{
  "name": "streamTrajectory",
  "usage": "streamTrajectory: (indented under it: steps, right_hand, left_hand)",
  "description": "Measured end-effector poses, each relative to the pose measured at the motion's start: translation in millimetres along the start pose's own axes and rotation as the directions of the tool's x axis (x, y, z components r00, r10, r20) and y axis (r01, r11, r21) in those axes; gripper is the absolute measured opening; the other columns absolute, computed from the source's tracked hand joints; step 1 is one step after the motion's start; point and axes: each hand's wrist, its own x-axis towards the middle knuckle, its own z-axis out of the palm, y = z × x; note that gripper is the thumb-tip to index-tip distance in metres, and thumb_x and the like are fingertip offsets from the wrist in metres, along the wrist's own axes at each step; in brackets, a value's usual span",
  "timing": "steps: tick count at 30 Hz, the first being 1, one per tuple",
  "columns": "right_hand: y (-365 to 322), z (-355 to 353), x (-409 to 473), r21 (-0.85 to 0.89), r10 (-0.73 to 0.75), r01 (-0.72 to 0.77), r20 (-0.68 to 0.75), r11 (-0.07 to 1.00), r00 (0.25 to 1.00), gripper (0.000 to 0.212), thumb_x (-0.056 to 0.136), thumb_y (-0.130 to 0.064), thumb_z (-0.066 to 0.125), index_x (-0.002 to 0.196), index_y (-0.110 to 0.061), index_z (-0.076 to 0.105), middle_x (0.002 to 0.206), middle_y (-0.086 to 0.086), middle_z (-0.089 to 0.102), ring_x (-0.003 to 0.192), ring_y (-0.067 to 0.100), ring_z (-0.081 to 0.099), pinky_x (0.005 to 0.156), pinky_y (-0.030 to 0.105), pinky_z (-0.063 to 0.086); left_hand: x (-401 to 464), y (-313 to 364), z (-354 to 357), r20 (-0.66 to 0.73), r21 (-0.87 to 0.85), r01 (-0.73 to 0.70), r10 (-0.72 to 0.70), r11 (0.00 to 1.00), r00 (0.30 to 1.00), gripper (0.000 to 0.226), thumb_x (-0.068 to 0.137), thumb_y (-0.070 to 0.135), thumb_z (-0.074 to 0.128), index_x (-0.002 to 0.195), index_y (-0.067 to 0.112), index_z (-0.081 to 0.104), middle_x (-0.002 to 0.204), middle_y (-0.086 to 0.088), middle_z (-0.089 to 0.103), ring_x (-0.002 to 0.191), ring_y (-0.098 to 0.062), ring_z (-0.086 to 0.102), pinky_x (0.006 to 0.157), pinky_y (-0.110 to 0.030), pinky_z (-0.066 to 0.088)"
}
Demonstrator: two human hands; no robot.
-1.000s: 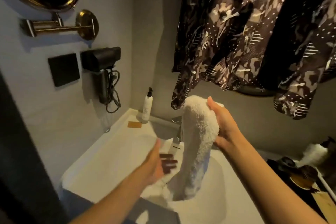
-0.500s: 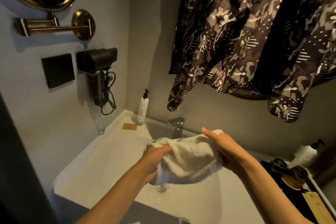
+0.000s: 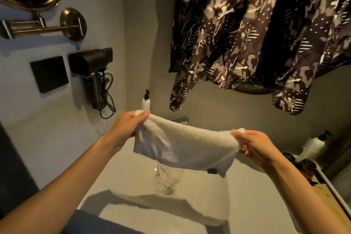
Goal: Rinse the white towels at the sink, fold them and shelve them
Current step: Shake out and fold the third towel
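A small white towel hangs spread out over the white sink, doubled over with a dark label at its lower right corner. My left hand pinches its upper left corner. At the upper right corner, my right hand pinches the towel between thumb and fingers. The faucet is mostly hidden behind the towel's top edge. The drain shows below the towel.
A patterned dark garment hangs above the sink. A white pump bottle stands at the sink's back left. A black hair dryer and brass mirror arm are on the left wall. Bottles and items sit at right.
The towel hung bunched from my right hand. My left hand then took hold of it. Both hands have now pulled it apart so it hangs spread out between them.
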Motion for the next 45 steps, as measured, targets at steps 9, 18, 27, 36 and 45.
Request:
streamTrajectory:
  steps: [9,18,27,36,45]
  right_hand:
    - [-29.9,-18.1,-6.5,-0.02,-0.265,0.265,-0.104,0.964,0.959,0.019,0.085,-0.02,0.078,0.089,-0.001,0.077,0.088,0.015,0.072,0.086,0.025,0.061,0.078,0.039,0.047]
    - [-85.9,-18.3,-16.6,0.332,-0.447,0.48,-0.175,0.812,0.877,0.011,0.08,-0.029,0.075,0.08,-0.018,0.075,0.072,-0.007,0.073,0.067,0.006,0.07,0.06,0.025,0.059]
    - [-41.5,-4.1,3.7,-0.036,-0.242,0.24,-0.205,0.97,0.948,0.021,0.089,-0.017,0.074,0.09,0.004,0.071,0.088,0.024,0.069,0.075,0.031,0.062,0.062,0.041,0.057]
    - [-57.3,81.8,-15.3,-0.055,-0.376,0.372,-0.125,0.927,0.918,0.01,0.085,-0.021,0.077,0.078,-0.013,0.076,0.075,0.011,0.075,0.069,0.023,0.073,0.064,0.043,0.064]
    - [-79.1,48.6,-39.8,0.069,-0.41,0.405,0.214,0.912,0.887,0.025,0.096,0.011,0.049,0.11,0.01,0.07,0.103,0.027,0.075,0.096,0.038,0.073,0.082,0.036,0.063]
  left_hand:
    - [3.8,28.8,-32.0,-0.034,0.179,-0.226,0.235,0.958,0.971,0.02,0.08,0.021,0.08,0.097,0.009,0.08,0.111,-0.002,0.075,0.099,-0.014,0.067,0.087,-0.024,0.053]
    - [-18.1,100.1,-27.1,0.067,-0.268,-0.288,0.316,0.919,0.946,0.016,0.093,0.015,0.059,0.101,0.006,0.07,0.08,-0.001,0.075,0.074,-0.014,0.073,0.065,-0.026,0.061]
    - [12.2,62.3,-14.5,-0.174,0.223,-0.162,0.202,0.961,0.964,0.007,0.085,0.02,0.079,0.091,0.021,0.076,0.082,-0.002,0.079,0.084,-0.026,0.077,0.063,-0.035,0.061]
    - [-8.0,79.5,83.5,-0.033,0.555,-0.181,0.239,0.812,0.971,0.034,0.081,0.049,0.067,0.099,0.021,0.07,0.097,-0.003,0.074,0.095,-0.026,0.069,0.084,-0.042,0.058]
    - [-7.8,57.9,87.9,0.078,0.038,-0.241,0.238,0.97,0.968,0.031,0.09,0.002,0.068,0.1,0.03,0.077,0.1,-0.004,0.079,0.103,-0.028,0.072,0.087,-0.042,0.059]
